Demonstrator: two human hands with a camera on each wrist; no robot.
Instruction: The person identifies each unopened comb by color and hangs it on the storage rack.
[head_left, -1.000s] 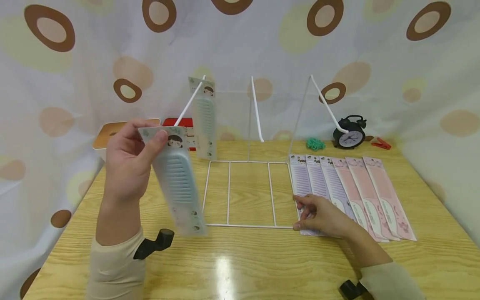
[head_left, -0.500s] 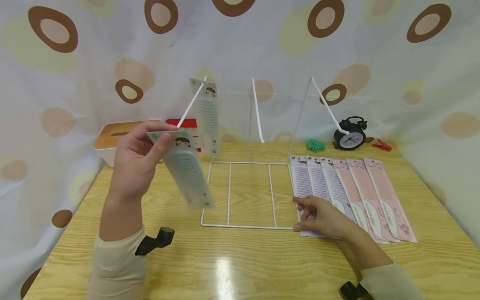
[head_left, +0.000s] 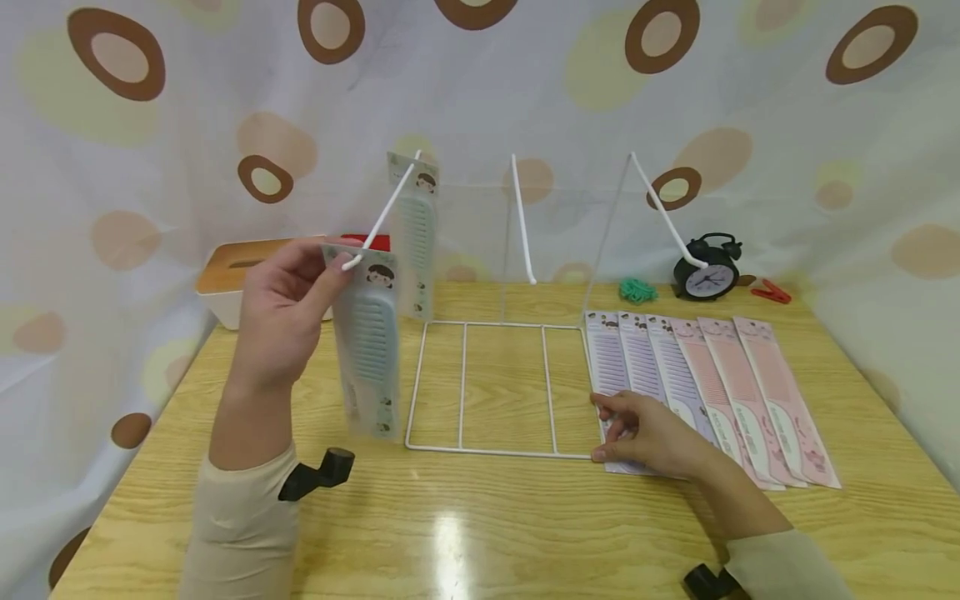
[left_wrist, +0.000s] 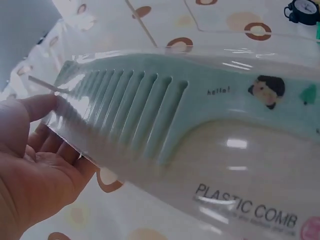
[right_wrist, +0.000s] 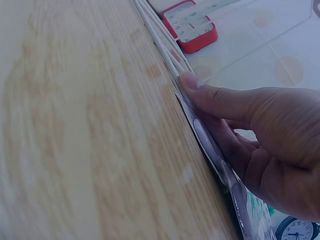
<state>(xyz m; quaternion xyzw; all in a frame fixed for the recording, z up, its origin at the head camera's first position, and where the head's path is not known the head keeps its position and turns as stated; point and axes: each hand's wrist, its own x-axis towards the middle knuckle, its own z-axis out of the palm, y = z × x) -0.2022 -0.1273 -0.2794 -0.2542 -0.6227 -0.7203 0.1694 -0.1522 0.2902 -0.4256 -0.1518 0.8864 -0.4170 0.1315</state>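
Left hand (head_left: 288,312) raised above the table (head_left: 480,533), thumb and fingers pinching the top of a packaged green comb (head_left: 367,350), which hangs nearly upright with its top edge at the tip of the left hook (head_left: 378,221) of a white wire rack (head_left: 498,387). A second green comb (head_left: 417,242) hangs further up that hook. Right hand (head_left: 648,433) rests on the table, fingers loosely bent, touching the nearest purple comb pack (head_left: 611,375) in a flat row; pink packs (head_left: 757,392) lie beside it.
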